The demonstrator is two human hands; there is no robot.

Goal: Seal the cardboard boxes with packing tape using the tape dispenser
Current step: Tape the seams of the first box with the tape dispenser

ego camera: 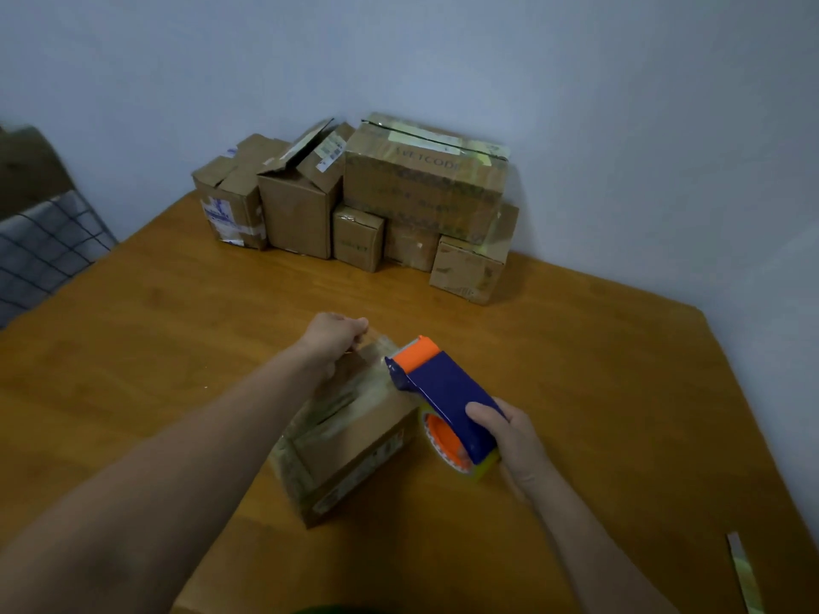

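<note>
**Pull the tape straight down the seam**

Your right hand [509, 440] is wrapped round the back of the tape dispenser [443, 392], thumb on top of the blue body, with the tape roll [447, 454] just beside the box's right side. The box [350, 440] lies on the tabletop [598, 370] in front of you, its top already crossed with shiny bands. At its far end your left hand [330, 336] curls over the edge and holds the end of the tape [376, 347], which runs from there to the orange nose of the dispenser.

The stretch looks short, so most of this pass is probably left to do. Anchor the end firmly with your left hand, tip the nose down onto the cardboard and draw it toward you in one even pull along the seam. Hold the line straight; loose tape wrinkles and sticks to itself. Cut only once the tape has turned over the near edge.

A loose strip [742, 569] lies near the tabletop's right edge, well clear of your pull. A bed [40, 250] with a checked cover stands to the left. Against the wall in the far corner sits a pile of boxes [425, 192]; one of them, the open box [301, 206], has its flaps up and likely needs sealing. Nothing lies between you and the pile.
</note>
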